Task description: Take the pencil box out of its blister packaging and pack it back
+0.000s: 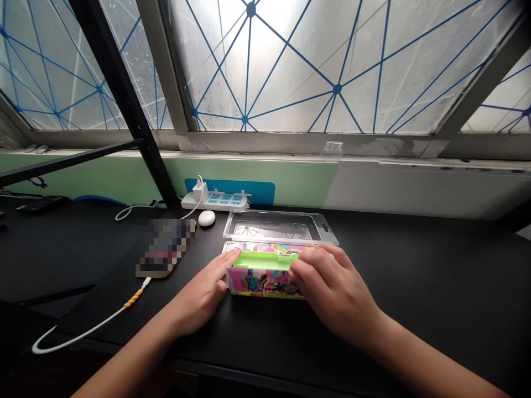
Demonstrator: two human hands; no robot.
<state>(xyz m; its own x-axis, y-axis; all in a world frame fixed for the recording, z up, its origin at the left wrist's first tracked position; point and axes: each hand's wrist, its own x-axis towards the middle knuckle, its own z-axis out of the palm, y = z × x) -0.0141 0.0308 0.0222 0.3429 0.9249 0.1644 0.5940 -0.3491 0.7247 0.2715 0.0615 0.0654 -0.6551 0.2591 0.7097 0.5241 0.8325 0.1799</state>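
A pink printed cardboard box (pixel 260 282) with a bright green plastic part (pixel 261 260) along its top lies on the black desk (pixel 415 276). My left hand (pixel 199 293) grips the box's left end, with the fingers over its top corner. My right hand (pixel 332 290) covers the right end, its fingers curled over the top and hiding that end. A flat printed card (pixel 265 246) shows behind the box, and a clear plastic blister tray (pixel 277 225) lies just beyond it, touching neither hand.
A white power strip (pixel 214 200) with a plugged-in charger and a small white rounded object (pixel 206 218) stand behind. To the left lie a pixelated, blurred object (pixel 165 247) and a white cable (pixel 91 326) with a yellow-wrapped section. A black metal frame post (pixel 124 99) rises at the back left.
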